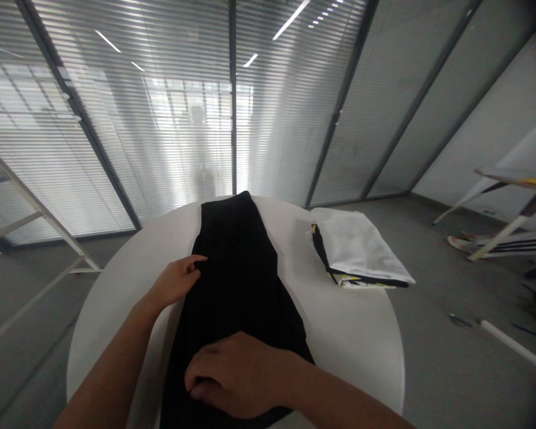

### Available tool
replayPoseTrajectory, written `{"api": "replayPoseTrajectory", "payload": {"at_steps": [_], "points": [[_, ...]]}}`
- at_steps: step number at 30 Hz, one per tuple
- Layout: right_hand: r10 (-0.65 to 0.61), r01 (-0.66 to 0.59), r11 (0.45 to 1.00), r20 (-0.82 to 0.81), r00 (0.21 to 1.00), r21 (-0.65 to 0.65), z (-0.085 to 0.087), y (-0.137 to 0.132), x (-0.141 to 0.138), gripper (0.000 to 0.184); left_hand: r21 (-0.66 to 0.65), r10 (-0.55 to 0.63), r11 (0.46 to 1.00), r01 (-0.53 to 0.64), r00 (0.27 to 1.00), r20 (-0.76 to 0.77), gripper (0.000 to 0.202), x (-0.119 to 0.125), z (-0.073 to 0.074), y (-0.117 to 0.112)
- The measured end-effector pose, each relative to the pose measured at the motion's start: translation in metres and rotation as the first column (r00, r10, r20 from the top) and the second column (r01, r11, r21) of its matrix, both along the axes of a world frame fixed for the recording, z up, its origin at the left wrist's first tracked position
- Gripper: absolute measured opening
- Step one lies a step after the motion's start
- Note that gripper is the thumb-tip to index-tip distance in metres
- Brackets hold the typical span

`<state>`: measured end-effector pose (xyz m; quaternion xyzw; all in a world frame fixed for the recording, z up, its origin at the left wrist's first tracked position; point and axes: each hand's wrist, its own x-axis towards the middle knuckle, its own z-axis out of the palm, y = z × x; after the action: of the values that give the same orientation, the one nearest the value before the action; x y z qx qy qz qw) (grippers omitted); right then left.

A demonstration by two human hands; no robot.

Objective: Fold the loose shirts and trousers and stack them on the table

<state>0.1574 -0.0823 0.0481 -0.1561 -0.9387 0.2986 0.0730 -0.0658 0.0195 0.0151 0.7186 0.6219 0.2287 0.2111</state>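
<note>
A pair of black trousers [236,286], apparently folded lengthwise, stretches along the round white table [352,333] from the far rim to the near side. My left hand [176,280] is at the left edge of the cloth, its index finger extended over the fabric and the thumb apart from it; the other fingers are bent. Nearer to me, my right hand [241,372] is curled over the lower part of the trousers, thumb and fingertips brought together at the cloth. The fabric between those fingertips is mostly hidden.
Folded white, black and yellow cloth [361,247] lies at the table's right side. Glass panels with blinds [183,137] stand behind. At left is a white metal frame [49,220]; at right, another table [518,179], a shoe [462,243] and a white tube [513,345] on the floor.
</note>
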Motion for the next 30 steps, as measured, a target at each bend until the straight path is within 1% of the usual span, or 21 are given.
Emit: {"api": "replayPoseTrajectory", "payload": {"at_steps": [2,4,6,8,9,10,11,12,13,14,15,16,17,18,20,21,22,24,26,28,30], "points": [[-0.028,0.022,0.994,-0.06,0.998,-0.103,-0.001,-0.003,-0.002,0.02,-0.001,0.015,1.0,-0.015,0.999,-0.044,0.048,-0.004,0.0,0.001],[-0.027,0.012,0.983,-0.077,0.997,-0.185,-0.002,-0.004,-0.003,0.023,-0.018,0.035,0.999,-0.037,0.994,-0.108,0.046,-0.007,-0.001,0.002],[0.057,-0.071,0.966,-0.064,0.996,-0.25,-0.002,-0.002,-0.001,0.024,-0.053,0.055,0.996,-0.065,0.984,-0.172,0.045,-0.009,-0.003,0.003],[0.134,-0.143,0.948,-0.053,0.99,-0.283,0.003,0.004,0.005,0.023,-0.055,0.067,0.995,-0.081,0.972,-0.227,0.044,-0.009,-0.004,0.003],[0.115,-0.123,0.955,-0.043,0.992,-0.271,0.007,0.009,0.011,0.023,-0.028,0.072,0.996,-0.082,0.966,-0.25,0.044,-0.007,-0.005,0.003],[0.031,-0.035,0.972,-0.02,0.999,-0.234,0.011,0.016,0.018,0.024,0.019,0.079,0.997,-0.077,0.959,-0.27,0.044,-0.005,-0.005,0.002],[-0.114,0.115,0.981,0.017,0.993,-0.159,0.014,0.024,0.027,0.025,0.078,0.085,0.995,-0.065,0.953,-0.29,0.043,-0.001,-0.005,0.002],[-0.307,0.309,0.95,0.058,0.95,-0.038,0.017,0.032,0.037,0.028,0.14,0.091,0.989,-0.05,0.948,-0.305,0.043,0.003,-0.005,0.001],[-0.498,0.488,0.866,0.101,0.861,0.108,0.018,0.041,0.048,0.031,0.193,0.088,0.981,-0.027,0.946,-0.312,0.042,0.009,-0.006,0.0],[-0.655,0.614,0.75,0.147,0.741,0.244,0.017,0.05,0.059,0.033,0.235,0.074,0.972,0.002,0.947,-0.312,0.042,0.014,-0.007,-0.001],[-0.757,0.675,0.649,0.207,0.62,0.353,0.015,0.059,0.07,0.034,0.264,0.046,0.964,0.038,0.951,-0.307,0.041,0.019,-0.009,-0.002],[-0.801,0.684,0.598,0.272,0.534,0.419,0.013,0.067,0.081,0.035,0.283,0.01,0.956,0.079,0.954,-0.3,0.042,0.025,-0.011,-0.003],[-0.796,0.669,0.606,0.335,0.505,0.43,0.009,0.074,0.09,0.036,0.292,-0.032,0.949,0.121,0.955,-0.295,0.043,0.029,-0.014,-0.003],[-0.749,0.651,0.658,0.422,0.511,0.379,0.006,0.079,0.098,0.039,0.29,-0.07,0.944,0.159,0.953,-0.295,0.044,0.033,-0.018,-0.004],[-0.593,0.616,0.767,0.565,0.574,0.179,0.002,0.086,0.109,0.045,0.256,-0.123,0.944,0.209,0.941,-0.314,0.047,0.037,-0.027,-0.003],[-0.515,0.6,0.797,0.607,0.605,0.078,0.0,0.088,0.111,0.044,0.229,-0.135,0.949,0.218,0.934,-0.33,0.049,0.038,-0.032,-0.003],[-0.457,0.588,0.809,0.632,0.626,0.002,-0.001,0.088,0.112,0.041,0.204,-0.137,0.954,0.217,0.928,-0.347,0.05,0.038,-0.036,-0.002],[-0.392,0.584,0.807,0.662,0.639,-0.085,0.0,0.087,0.112,0.031,0.172,-0.125,0.964,0.203,0.916,-0.38,0.051,0.036,-0.042,0.0],[-0.344,0.605,0.778,0.691,0.636,-0.17,0.003,0.085,0.113,0.025,0.164,-0.111,0.967,0.192,0.907,-0.406,0.052,0.034,-0.045,0.001],[-0.299,0.624,0.74,0.707,0.641,-0.252,0.009,0.082,0.115,0.025,0.16,-0.111,0.968,0.194,0.901,-0.42,0.053,0.032,-0.046,0.002],[-0.27,0.627,0.724,0.718,0.642,-0.288,0.016,0.079,0.117,0.026,0.153,-0.12,0.967,0.202,0.897,-0.425,0.053,0.032,-0.044,0.002]]}}
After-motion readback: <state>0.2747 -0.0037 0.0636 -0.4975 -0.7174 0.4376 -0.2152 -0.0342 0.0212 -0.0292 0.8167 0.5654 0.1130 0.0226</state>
